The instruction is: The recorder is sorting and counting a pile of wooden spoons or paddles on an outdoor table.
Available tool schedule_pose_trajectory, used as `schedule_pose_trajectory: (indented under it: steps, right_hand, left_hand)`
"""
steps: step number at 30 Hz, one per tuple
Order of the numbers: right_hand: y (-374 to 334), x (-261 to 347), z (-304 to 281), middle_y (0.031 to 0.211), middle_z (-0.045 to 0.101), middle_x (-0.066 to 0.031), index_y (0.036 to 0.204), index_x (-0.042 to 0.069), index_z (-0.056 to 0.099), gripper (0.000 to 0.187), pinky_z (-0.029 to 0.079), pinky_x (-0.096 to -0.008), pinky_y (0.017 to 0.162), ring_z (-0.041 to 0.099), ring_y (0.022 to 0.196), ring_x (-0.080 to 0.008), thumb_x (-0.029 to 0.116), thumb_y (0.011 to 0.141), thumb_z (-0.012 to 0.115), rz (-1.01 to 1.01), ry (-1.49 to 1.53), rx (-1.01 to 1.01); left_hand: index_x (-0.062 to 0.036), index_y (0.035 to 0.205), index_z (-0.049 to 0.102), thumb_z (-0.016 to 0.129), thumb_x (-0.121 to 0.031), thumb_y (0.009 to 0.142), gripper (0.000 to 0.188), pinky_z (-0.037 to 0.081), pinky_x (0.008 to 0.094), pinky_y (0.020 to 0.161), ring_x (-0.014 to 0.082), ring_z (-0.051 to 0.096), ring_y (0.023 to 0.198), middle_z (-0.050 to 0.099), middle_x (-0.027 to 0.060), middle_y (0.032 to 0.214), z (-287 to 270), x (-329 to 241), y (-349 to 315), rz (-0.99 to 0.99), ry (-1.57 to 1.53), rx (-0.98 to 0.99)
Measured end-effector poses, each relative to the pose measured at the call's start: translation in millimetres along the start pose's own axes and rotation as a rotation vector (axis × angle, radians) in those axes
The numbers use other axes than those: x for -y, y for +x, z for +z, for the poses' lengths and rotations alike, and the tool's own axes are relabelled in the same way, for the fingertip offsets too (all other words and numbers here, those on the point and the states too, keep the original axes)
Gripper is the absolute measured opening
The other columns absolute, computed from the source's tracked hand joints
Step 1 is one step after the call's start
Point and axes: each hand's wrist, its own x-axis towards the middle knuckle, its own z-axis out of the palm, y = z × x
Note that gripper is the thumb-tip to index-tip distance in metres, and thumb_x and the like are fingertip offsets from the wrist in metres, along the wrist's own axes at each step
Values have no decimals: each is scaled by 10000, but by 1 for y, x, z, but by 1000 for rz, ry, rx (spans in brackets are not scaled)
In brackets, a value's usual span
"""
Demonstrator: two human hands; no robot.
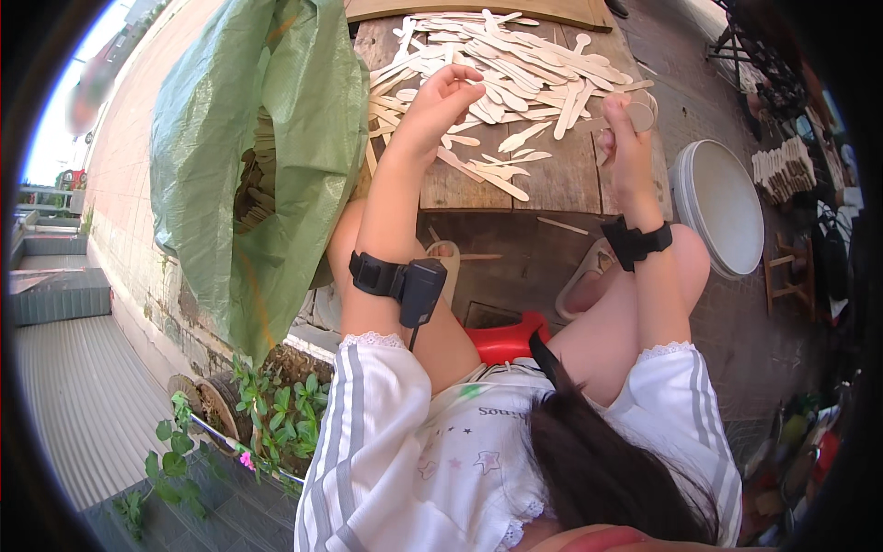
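A heap of pale wooden spoons and spatula-like sticks (515, 69) spreads over a worn plank table (552, 184). Above the heap's near left part hangs my left hand (443, 106), its fingers curled in and the thumb close to the index finger; whether anything is between them cannot be made out. My right hand (628, 152) is at the table's right edge, closed on a flat wooden spoon (643, 113) whose round end shows beyond the thumb. Several loose sticks (501, 170) lie on the planks between my hands.
A large green woven sack (308, 120) stands open at the left, with wooden sticks (258, 175) inside. Right of the table is a white bucket (722, 207). Stacked wooden pieces (784, 173) are farther right. Beneath me is a red stool (506, 339); plants (285, 414) grow at lower left.
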Motion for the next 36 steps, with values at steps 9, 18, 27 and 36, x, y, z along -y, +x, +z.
schedule_pose_trajectory:
  steps: [9, 18, 27, 36]
  right_hand:
    - [22, -29, -29, 948, 647, -41, 948, 39, 654, 467, 457, -259, 730, 543, 742, -123, 416, 991, 382, -33, -572, 203]
    - [14, -28, -15, 599, 486, 2, 724, 56, 526, 357, 375, -286, 520, 428, 521, -114, 324, 960, 502, 145, -113, -33]
    - [4, -41, -18, 523, 368, 83, 621, 163, 405, 374, 210, -236, 399, 284, 426, -31, 319, 925, 558, 226, -143, -93]
    - [4, -22, -26, 494, 322, 72, 623, 168, 346, 378, 239, -228, 389, 274, 373, -49, 285, 942, 512, 257, 44, -198]
  left_hand:
    - [-64, 1127, 508, 568, -211, 899, 278, 425, 247, 713, 73, 496, 785, 533, 5, 954, -5, 2, -7, -35, -203, 72]
    - [-134, 969, 625, 624, -205, 757, 224, 402, 453, 901, 333, 524, 1004, 569, 118, 1019, -2, 43, -20, 207, 1142, -150]
    - [-126, 1071, 605, 657, -380, 743, 418, 290, 473, 977, 306, 471, 1089, 560, 108, 1077, 66, 63, -5, 175, 982, 56]
    - [-149, 1087, 661, 601, -231, 789, 315, 249, 499, 998, 300, 416, 1177, 513, 116, 1272, 105, 103, 16, 538, 1123, -37]
